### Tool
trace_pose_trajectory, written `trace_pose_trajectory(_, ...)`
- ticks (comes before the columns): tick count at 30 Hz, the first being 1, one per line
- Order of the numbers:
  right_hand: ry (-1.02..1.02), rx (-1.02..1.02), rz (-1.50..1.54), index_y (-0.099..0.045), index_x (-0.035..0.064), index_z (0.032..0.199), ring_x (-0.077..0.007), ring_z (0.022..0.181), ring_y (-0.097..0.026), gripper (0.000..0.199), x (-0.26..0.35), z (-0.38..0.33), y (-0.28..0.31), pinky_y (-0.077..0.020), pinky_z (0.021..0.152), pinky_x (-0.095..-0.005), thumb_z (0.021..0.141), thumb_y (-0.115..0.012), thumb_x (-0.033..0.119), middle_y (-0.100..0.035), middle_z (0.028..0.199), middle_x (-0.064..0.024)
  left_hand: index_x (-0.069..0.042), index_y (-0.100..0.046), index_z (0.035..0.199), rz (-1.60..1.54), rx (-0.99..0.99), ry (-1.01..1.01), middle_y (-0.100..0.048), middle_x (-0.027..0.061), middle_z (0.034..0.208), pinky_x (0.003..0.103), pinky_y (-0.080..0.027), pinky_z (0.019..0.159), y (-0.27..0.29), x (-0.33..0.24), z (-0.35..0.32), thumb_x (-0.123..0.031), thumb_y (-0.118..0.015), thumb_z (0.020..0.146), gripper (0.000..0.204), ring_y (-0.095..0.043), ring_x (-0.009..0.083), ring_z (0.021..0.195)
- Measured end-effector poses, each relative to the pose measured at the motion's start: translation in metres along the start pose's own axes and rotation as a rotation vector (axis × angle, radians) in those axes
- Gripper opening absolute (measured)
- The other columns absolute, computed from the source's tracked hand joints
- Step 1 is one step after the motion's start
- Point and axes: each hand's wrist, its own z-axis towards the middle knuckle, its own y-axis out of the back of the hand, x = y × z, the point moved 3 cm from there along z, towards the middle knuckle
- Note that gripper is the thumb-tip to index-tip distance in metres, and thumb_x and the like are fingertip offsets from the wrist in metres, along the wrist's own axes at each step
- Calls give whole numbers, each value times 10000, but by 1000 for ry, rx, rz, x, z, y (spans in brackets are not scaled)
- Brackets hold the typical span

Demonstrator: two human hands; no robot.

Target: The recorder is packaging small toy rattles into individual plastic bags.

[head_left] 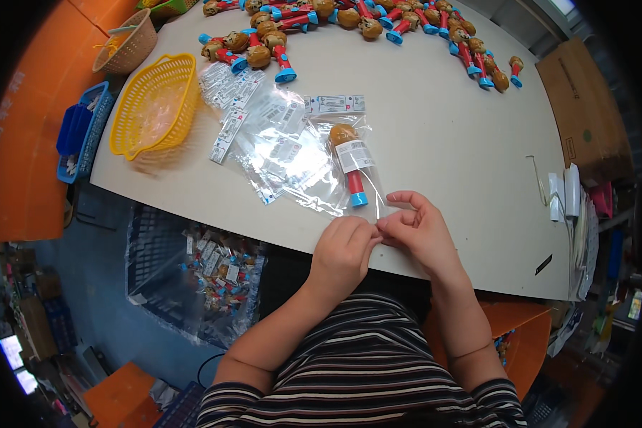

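A clear plastic bag (369, 171) lies near the table's front edge with one toy inside. The toy (355, 184) has a round brown head, a red handle and a blue base; a white label covers its middle. My left hand (342, 248) is closed at the bag's near edge, fingers bunched together. Beside it, my right hand (422, 232) pinches the same edge between thumb and finger, its other fingers curled above. The fingertips of both hands almost meet. Just left of the bagged toy, flat clear bags (285, 153) with printed header strips are piled, overlapping.
Many loose toys (292, 21) spread along the table's far side. A yellow basket (128, 146) stands at the left, with a blue basket (93, 139) past it. Below the table's left edge sits a crate (144, 242) of bagged toys. A cardboard box (585, 114) is at the right.
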Motion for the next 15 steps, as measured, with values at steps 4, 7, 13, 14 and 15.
trace_pose_trajectory(4,-5,47,-109,-508,-46,1219,-132,770,-697,367,1,-1,6,-588,720,-261,894,-656,39,-714,822,-101,-21,-658,869,-24,-1,12,-644,105,845,381,-498,718,3,1,0,-23,-765,739,168,-615,311,796)
trace_pose_trajectory(7,-70,-6,1,-520,-58,1217,-129,761,-696,380,5,-3,2,-575,694,-227,888,-679,45,-716,817,-116,-37,-679,889,-52,-17,32,-657,99,850,375,-503,726,4,0,1,-48,-772,742,175,-624,298,801)
trace_pose_trajectory(13,-75,-25,29,-523,-57,1214,-122,756,-693,376,5,-3,0,-569,689,-218,886,-679,41,-716,812,-115,-45,-698,866,17,-31,-9,-669,89,852,380,-509,703,4,-3,3,-58,-777,739,150,-632,284,786)
trace_pose_trajectory(14,-75,-25,29,-523,-57,1214,-122,756,-693,376,4,-3,1,-569,689,-218,886,-679,41,-716,812,-115,-45,-698,866,17,-31,-8,-669,89,852,380,-509,703,3,-2,3,-58,-777,739,150,-632,284,786)
trace_pose_trajectory(15,-44,-13,5,-524,-55,1214,-114,760,-689,375,3,-3,2,-558,698,-213,885,-678,39,-718,810,-108,-40,-694,854,-17,-46,7,-664,88,836,379,-508,695,2,-1,2,-53,-778,733,148,-631,284,780)
